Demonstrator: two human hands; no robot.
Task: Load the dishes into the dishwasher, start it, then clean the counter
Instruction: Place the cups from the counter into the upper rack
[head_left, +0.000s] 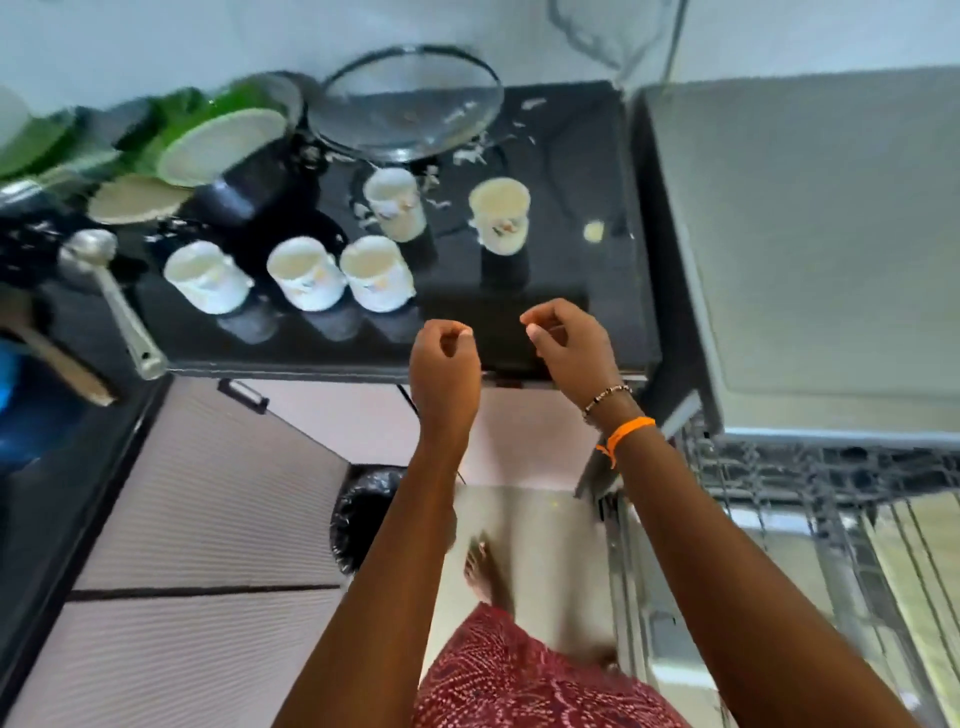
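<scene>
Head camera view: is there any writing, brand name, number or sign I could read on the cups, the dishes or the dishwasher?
None can be read.
Cups: each carries a small coloured motif, too blurred to tell whether it holds any letters.
Dishwasher: its top shows no label or number.
Ladle, glass bowl and plates: no marks visible.

no readable text, labels or numbers anywhere
</scene>
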